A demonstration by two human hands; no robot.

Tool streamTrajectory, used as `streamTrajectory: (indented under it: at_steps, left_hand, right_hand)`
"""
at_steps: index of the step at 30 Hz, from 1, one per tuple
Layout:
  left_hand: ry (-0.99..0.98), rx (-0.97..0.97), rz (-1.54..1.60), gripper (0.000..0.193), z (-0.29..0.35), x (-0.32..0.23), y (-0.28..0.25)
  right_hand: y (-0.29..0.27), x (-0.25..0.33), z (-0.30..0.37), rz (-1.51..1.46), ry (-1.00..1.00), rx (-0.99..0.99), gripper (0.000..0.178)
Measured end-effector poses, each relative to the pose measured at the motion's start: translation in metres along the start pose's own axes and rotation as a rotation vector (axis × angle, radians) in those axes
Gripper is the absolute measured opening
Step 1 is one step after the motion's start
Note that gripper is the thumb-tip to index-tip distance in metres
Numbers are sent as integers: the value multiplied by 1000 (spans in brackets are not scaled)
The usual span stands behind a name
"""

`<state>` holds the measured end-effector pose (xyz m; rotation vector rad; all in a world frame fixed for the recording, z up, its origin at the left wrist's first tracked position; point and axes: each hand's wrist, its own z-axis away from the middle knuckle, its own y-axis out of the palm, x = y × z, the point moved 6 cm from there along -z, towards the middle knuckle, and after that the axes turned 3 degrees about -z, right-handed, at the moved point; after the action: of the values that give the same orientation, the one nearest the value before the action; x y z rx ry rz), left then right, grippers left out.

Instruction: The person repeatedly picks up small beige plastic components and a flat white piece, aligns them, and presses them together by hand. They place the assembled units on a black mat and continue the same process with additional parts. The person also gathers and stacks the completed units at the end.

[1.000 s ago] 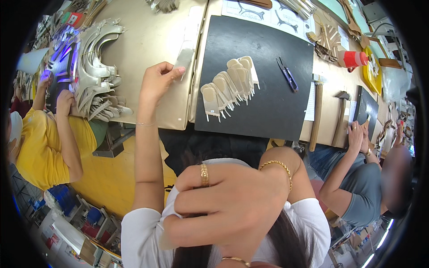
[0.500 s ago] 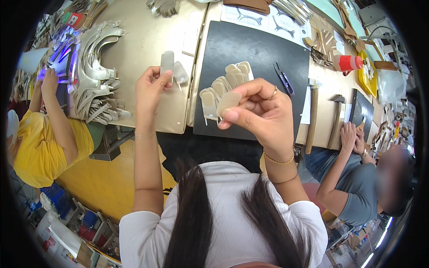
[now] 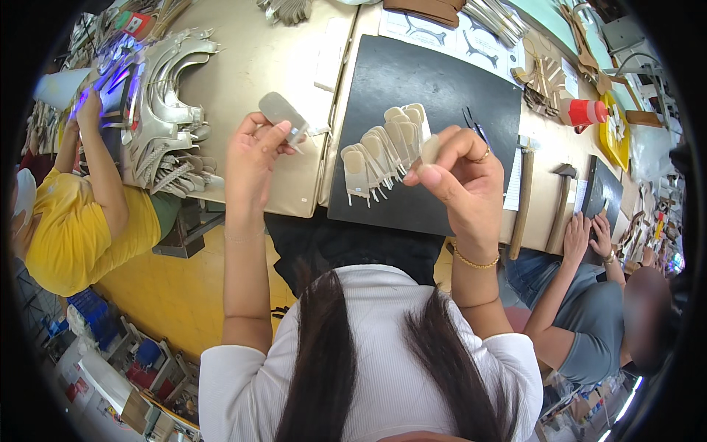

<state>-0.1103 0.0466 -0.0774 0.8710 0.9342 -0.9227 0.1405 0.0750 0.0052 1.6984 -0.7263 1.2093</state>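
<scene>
Between thumb and fingers, my left hand holds a flat grey round-ended leather-like tab, tilted, with a pale strip at its lower end. My right hand pinches a small beige oval patch, turned partly edge-on. Just left of that hand, several beige round-ended tabs lie fanned in an overlapping row on the black board. Oval patches top at least some of them, and narrow white strips stick out at their near ends.
Tweezers lie on the board's right side, partly behind my right hand. Beyond are two hammers, a red-capped bottle and a yellow tray. Curved metallic-looking pieces pile up at left. Co-workers sit on both sides.
The tab in my left hand has gone from upright to tilted. My right hand has shifted right, uncovering more of the fanned row, and its oval patch has turned more edge-on.
</scene>
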Motion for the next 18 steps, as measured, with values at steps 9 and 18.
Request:
streamTrajectory:
  at_steps: [9,18]
  left_hand:
    - [84,185,-14,39,49,-32,69]
    - [7,282,-43,40,73,-42,90]
  right_hand:
    - [12,1,4,28,153,-199,12]
    - [15,12,0,383,-1,-66,18]
